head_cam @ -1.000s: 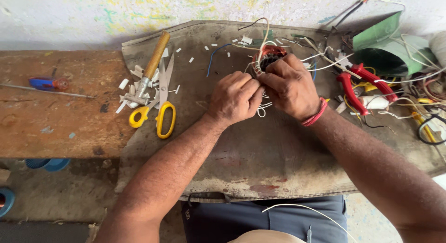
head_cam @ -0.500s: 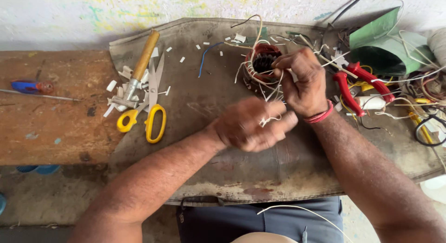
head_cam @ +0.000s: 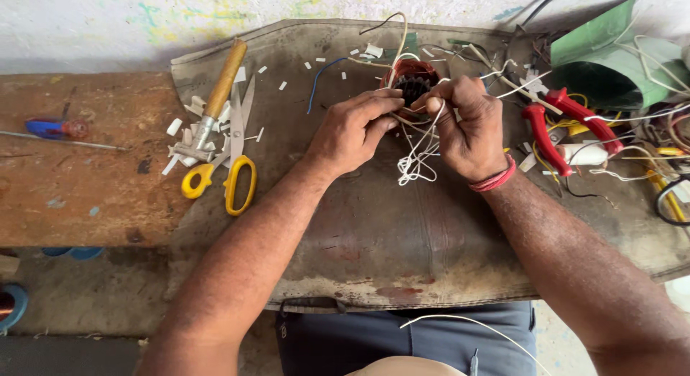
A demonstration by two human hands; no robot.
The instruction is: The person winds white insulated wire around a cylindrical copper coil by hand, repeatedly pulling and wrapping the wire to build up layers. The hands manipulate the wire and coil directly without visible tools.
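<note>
At twelve o'clock on the mat (head_cam: 402, 232), a coil (head_cam: 411, 85) is steadied by the left hand's (head_cam: 352, 132) closed fingertips while white thread (head_cam: 420, 150) is pinched taut by the right hand (head_cam: 467, 124), apparently for lacing.

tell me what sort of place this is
Likely a small electrical repair workbench. The left hand and right hand work white thread around a motor winding, with yellow-handled scissors, red-handled pliers and loose wires nearby.

Scissors (head_cam: 228, 160) left of hands (head_cam: 413, 128), pliers (head_cam: 568, 124) right.
</note>
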